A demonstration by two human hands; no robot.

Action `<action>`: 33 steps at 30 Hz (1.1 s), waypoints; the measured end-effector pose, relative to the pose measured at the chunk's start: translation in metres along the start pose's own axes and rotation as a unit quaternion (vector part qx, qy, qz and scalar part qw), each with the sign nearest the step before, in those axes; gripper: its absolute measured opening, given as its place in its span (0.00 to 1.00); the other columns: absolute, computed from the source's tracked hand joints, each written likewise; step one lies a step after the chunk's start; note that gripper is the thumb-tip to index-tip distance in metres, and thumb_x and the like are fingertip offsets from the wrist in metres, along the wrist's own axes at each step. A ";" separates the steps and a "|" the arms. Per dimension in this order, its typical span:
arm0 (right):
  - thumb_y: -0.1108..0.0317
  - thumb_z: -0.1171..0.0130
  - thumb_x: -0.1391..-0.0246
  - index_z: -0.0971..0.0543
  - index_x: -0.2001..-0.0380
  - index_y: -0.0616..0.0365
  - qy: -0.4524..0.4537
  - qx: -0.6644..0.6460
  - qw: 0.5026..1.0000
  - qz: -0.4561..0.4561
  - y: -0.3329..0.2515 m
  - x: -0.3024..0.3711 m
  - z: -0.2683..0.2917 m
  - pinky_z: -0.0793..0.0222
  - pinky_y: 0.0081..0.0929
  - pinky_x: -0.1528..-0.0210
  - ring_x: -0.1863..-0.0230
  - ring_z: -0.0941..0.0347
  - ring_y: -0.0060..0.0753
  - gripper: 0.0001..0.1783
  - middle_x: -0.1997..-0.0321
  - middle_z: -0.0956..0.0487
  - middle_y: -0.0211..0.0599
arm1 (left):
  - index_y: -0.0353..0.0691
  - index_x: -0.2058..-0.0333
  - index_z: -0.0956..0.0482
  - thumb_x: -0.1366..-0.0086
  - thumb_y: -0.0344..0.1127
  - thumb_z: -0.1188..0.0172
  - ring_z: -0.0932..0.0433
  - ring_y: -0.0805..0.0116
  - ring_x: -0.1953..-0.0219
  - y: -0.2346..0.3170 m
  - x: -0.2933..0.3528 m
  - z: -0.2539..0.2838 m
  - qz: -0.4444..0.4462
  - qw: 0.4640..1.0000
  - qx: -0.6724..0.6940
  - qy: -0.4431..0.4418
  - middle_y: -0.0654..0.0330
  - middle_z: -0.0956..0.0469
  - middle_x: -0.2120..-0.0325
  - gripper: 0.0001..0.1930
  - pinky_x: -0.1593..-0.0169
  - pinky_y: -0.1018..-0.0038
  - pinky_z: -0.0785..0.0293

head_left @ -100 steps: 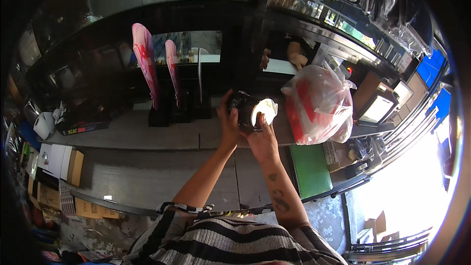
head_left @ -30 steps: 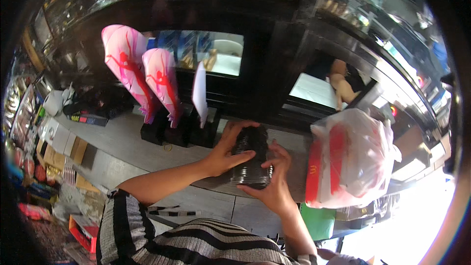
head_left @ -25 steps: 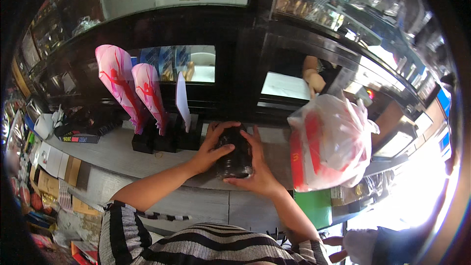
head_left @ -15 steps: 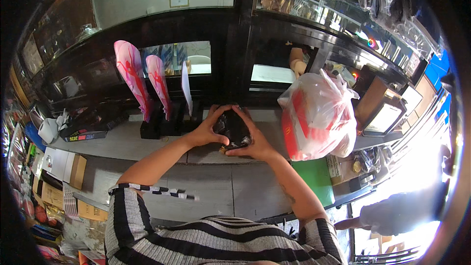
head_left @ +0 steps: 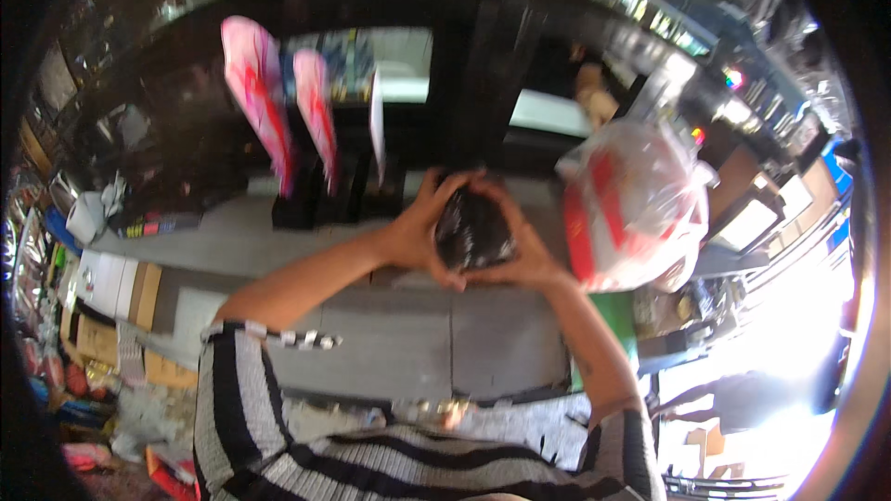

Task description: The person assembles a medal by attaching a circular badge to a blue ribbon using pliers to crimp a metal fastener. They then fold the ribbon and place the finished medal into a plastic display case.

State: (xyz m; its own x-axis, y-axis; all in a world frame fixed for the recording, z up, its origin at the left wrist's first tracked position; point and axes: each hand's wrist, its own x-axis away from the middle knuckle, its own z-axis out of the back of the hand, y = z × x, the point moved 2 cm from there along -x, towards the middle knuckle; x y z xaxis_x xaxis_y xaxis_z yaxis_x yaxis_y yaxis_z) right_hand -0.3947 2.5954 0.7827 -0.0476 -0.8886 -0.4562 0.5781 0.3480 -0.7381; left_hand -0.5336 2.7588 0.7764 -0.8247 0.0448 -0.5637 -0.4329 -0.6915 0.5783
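Between my two hands is a glossy black bundle (head_left: 471, 230) that looks wrapped in plastic; what is inside is hidden. My left hand (head_left: 419, 230) curves around its left side, and my right hand (head_left: 531, 243) wraps the right side. Fingertips of both hands come close together at the far edge, thumbs at the near edge. Beyond my left hand stand a tall pink-and-red plaque (head_left: 255, 97), a smaller matching plaque (head_left: 316, 107) and a thin white panel (head_left: 377, 125), on black bases. A tied white-and-red plastic bag (head_left: 640, 209) sits just right of my right hand.
The grey counter (head_left: 371, 339) runs across in front of me, below a dark-framed glass partition (head_left: 473, 83). Another person's hand (head_left: 599, 104) shows behind its right opening. White and brown boxes (head_left: 121, 288) stand at left. A green panel (head_left: 614, 311) lies under the bag's near side.
The head view has shifted and blurred, so the counter and plaques sit higher in the picture. Both hands keep hold of the black bundle, which has come nearer to me relative to the plaques.
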 end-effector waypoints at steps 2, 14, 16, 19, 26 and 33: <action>0.60 0.15 0.70 0.44 0.27 0.52 0.007 -0.040 0.999 -0.010 0.007 0.002 -0.004 0.56 0.39 0.22 0.23 0.51 0.43 0.67 0.24 0.44 0.44 | 0.45 0.28 0.52 0.78 0.55 0.13 0.50 0.44 0.32 -0.006 0.004 -0.003 0.066 0.996 0.053 -0.007 0.48 0.46 0.33 0.77 0.28 0.51 0.49; 0.63 0.16 0.68 0.46 0.26 0.50 0.005 -0.079 0.995 0.057 0.009 -0.015 0.001 0.55 0.38 0.23 0.23 0.50 0.41 0.67 0.24 0.44 0.40 | 0.47 0.27 0.52 0.71 0.54 0.14 0.56 0.43 0.27 -0.013 -0.005 0.006 0.039 0.997 -0.068 -0.020 0.46 0.50 0.30 0.73 0.26 0.50 0.54; 0.66 0.17 0.67 0.45 0.26 0.48 -0.002 -0.138 0.990 0.036 0.007 -0.011 0.002 0.50 0.38 0.25 0.25 0.46 0.40 0.66 0.26 0.42 0.39 | 0.48 0.28 0.52 0.69 0.52 0.15 0.55 0.43 0.28 -0.006 -0.004 0.003 0.127 0.990 -0.052 -0.031 0.46 0.48 0.31 0.71 0.27 0.50 0.53; 0.73 0.19 0.64 0.45 0.26 0.47 -0.020 -0.292 0.955 -0.046 -0.017 0.003 0.006 0.41 0.36 0.29 0.28 0.41 0.36 0.62 0.28 0.38 0.37 | 0.49 0.30 0.48 0.65 0.53 0.16 0.47 0.46 0.34 0.027 -0.005 0.004 0.153 0.986 -0.069 0.003 0.44 0.44 0.37 0.66 0.27 0.54 0.49; 0.78 0.24 0.55 0.35 0.34 0.50 -0.073 -0.474 0.837 -0.263 -0.150 0.142 -0.017 0.27 0.31 0.40 0.41 0.26 0.30 0.46 0.43 0.24 0.34 | 0.52 0.29 0.50 0.54 0.51 0.20 0.49 0.53 0.29 0.199 0.077 -0.076 0.374 0.843 0.384 -0.044 0.52 0.42 0.35 0.59 0.28 0.58 0.49; 0.72 0.30 0.47 0.32 0.38 0.59 0.034 -0.580 0.608 -0.541 -0.222 0.377 -0.116 0.27 0.33 0.40 0.41 0.25 0.33 0.34 0.42 0.24 0.41 | 0.48 0.28 0.52 0.48 0.55 0.26 0.44 0.62 0.30 0.296 0.210 -0.251 0.519 0.596 0.555 -0.260 0.58 0.40 0.34 0.56 0.27 0.58 0.52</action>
State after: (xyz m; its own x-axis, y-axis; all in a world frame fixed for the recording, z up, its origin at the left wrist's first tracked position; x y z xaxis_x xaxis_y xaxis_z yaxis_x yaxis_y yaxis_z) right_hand -0.6357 2.2174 0.7171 0.0552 -0.7846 0.6175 -0.7834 -0.4174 -0.4604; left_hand -0.7432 2.3832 0.6814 -0.7345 0.4248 0.5292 0.6723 0.3495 0.6526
